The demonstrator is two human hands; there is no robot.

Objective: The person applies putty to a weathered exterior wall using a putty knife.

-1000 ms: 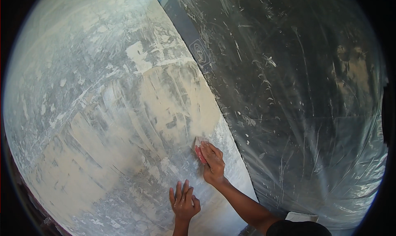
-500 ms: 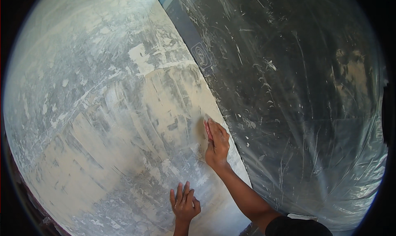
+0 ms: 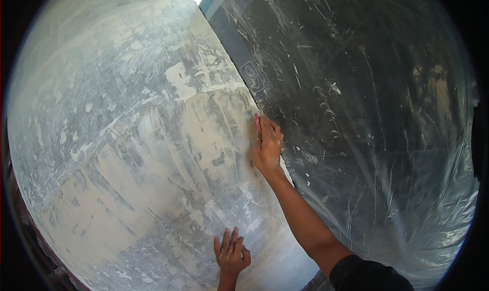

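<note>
My right hand (image 3: 268,148) grips a small pinkish-red piece that looks like folded sandpaper (image 3: 257,123), pressed to the wall near its right edge. The fingers hide most of that piece. Below and to the left, my left hand (image 3: 233,259) is spread with its fingertips on the wall, holding nothing. Patchy grey and cream filler covers the wall (image 3: 168,189), with streaks and whitish smears across it.
A dark plastic sheet (image 3: 367,118), creased and spotted with pale marks, hangs along the wall's right edge. At the top, a blue strip (image 3: 210,0) shows beside a bright gap.
My right hand has slid up along the wall's edge with the reddish piece. My left hand stays in nearly the same place. The view has shifted slightly.
</note>
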